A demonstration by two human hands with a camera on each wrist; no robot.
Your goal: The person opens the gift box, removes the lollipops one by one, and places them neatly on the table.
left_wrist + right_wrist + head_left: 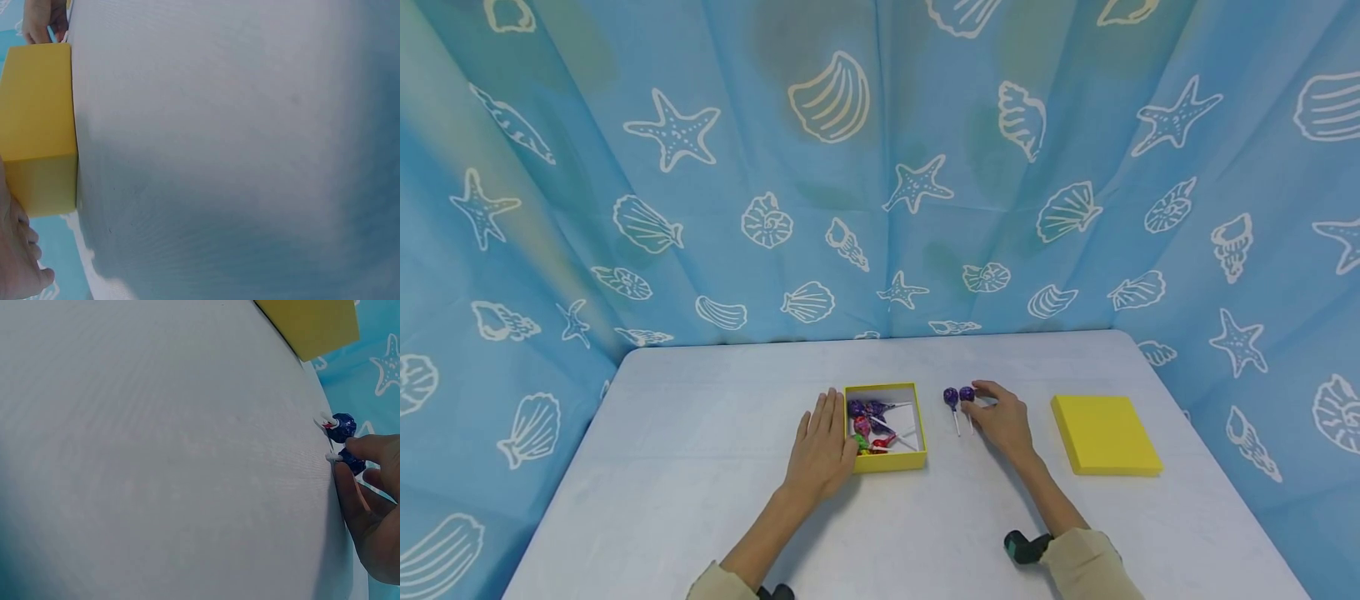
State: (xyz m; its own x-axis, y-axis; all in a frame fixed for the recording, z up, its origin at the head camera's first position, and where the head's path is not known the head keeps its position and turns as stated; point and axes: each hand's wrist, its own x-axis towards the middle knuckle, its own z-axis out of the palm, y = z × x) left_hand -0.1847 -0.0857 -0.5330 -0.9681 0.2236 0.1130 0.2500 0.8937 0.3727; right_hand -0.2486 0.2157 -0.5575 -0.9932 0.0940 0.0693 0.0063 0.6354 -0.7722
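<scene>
An open yellow box (887, 467) with a white inside stands mid-table, holding several wrapped lollipops (880, 425) in purple, pink, green and red. My left hand (822, 450) lies along the box's left wall, fingers straight, the thumb at its near left corner. To the right of the box, my right hand (1002, 421) pinches a purple-wrapped lollipop (352, 461) by its head between thumb and finger. Just left of that one lies a second purple lollipop (952, 398), its white stick pointing toward me. The left wrist view shows the box's yellow outer wall (37, 100) beside the left fingers.
A yellow lid (1107, 435) lies face down on the white table (700, 433), right of my right hand. Behind the table hangs a blue curtain (880, 250) with white shells and starfish. A dark wrist device (1027, 547) sits at my right sleeve.
</scene>
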